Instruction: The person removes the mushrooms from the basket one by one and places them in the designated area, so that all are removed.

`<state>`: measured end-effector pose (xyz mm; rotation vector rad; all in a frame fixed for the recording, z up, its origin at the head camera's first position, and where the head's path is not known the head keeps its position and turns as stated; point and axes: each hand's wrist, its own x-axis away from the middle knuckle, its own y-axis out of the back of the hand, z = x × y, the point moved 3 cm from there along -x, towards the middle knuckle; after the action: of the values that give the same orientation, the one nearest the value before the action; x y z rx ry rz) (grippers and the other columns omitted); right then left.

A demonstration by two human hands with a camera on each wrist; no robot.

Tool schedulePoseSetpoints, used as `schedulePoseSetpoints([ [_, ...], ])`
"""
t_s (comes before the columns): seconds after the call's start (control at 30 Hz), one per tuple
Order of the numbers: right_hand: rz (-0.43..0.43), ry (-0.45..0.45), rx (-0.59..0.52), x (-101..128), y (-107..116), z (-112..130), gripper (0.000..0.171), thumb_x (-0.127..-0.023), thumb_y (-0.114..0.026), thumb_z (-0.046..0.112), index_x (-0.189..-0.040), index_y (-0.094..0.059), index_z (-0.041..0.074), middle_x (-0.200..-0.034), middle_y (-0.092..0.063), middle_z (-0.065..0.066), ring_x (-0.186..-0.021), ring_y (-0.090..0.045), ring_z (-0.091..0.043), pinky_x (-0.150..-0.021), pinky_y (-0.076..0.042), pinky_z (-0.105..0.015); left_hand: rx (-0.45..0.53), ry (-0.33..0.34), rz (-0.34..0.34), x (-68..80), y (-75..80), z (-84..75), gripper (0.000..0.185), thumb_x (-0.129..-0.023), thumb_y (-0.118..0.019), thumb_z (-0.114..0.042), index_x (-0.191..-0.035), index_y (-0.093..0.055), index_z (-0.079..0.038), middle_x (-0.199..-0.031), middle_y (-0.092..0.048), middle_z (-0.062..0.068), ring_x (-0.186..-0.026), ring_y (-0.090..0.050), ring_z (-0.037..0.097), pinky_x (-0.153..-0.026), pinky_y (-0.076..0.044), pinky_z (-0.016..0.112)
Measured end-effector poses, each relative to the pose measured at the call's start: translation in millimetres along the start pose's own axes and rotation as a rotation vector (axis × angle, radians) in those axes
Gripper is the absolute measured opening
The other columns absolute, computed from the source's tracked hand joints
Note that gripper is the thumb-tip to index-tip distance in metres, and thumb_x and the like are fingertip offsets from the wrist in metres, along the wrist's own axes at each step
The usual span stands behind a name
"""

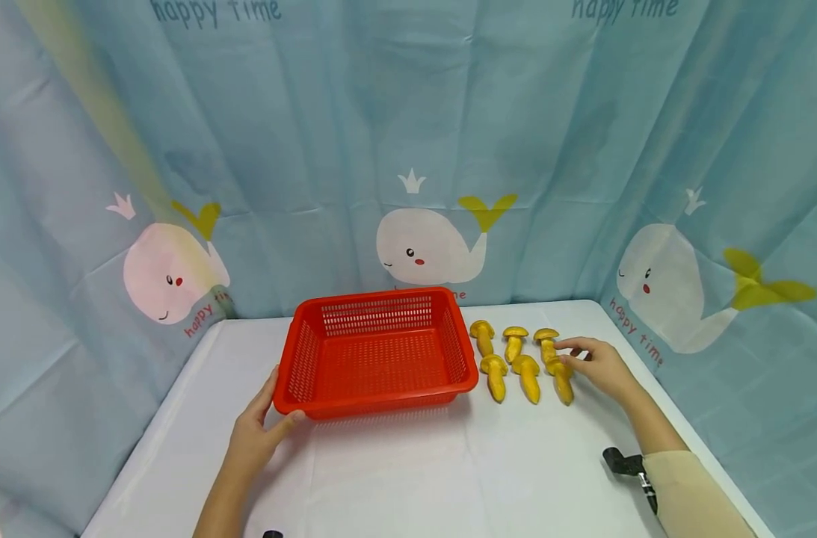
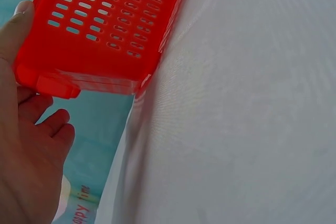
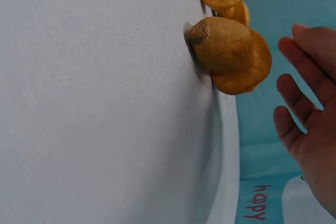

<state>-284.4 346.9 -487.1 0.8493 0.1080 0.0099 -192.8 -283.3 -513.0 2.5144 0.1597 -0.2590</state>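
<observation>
A red plastic basket (image 1: 381, 364) with slotted walls stands in the middle of the white table. My left hand (image 1: 252, 437) grips its near left corner, thumb at the front and fingers along the left side. In the left wrist view the thumb lies against the basket's rim (image 2: 50, 85), with bent fingers behind it. Several yellow-brown mushrooms lie in two rows right of the basket. Over the rightmost pair, the back mushroom (image 1: 546, 335) and the front mushroom (image 1: 561, 385), hovers my right hand (image 1: 603, 368). Its fingers are loosely bent and hold nothing; the right wrist view shows a gap to the nearest mushroom (image 3: 223, 45).
A blue curtain (image 1: 300, 149) with printed whales hangs behind the table and along both sides. A black device (image 1: 623, 463) shows beside the right sleeve (image 1: 691, 493). Near the bottom edge, a small black object (image 1: 272, 534) shows beside the left forearm.
</observation>
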Motion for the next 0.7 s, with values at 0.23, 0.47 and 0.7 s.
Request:
schedulePoseSetpoints([
  [0.23,-0.032,0.018,0.004,6.1,-1.5,5.1,0.031,-0.098,-0.072,0.026,-0.126,-0.072,0.012,-0.111,-0.066,-0.013,-0.086,-0.051,-0.026,-0.063,-0.046,-0.027,0.006,0.018,0.02,-0.3,4.7,0.0,0.092,-0.09,-0.08,-0.037,-0.161,-0.022,-0.044,-0.167,-0.03,-0.002,-0.154,-0.03,0.034,-0.114,-0.034,0.066],
  [0.47,-0.051,0.047,-0.016,13.8,-5.7,6.7,0.029,-0.098,-0.072,0.024,-0.124,-0.073,0.013,-0.109,-0.068,-0.01,-0.088,-0.053,-0.025,-0.066,-0.048,-0.025,-0.015,0.02,0.037,-3.0,10.4,-3.1,0.093,-0.087,-0.082,-0.04,-0.158,-0.023,-0.051,-0.167,-0.031,0.002,-0.153,-0.029,0.04,-0.112,-0.032,0.072],
  [0.7,-0.088,0.086,0.016,24.1,-3.7,7.6,0.027,-0.097,-0.073,0.024,-0.122,-0.074,0.014,-0.109,-0.07,-0.008,-0.09,-0.055,-0.023,-0.072,-0.049,-0.025,-0.043,0.012,0.031,-3.7,11.1,-2.0,0.092,-0.086,-0.082,-0.041,-0.157,-0.024,-0.051,-0.166,-0.033,0.003,-0.151,-0.031,0.042,-0.11,-0.033,0.074],
])
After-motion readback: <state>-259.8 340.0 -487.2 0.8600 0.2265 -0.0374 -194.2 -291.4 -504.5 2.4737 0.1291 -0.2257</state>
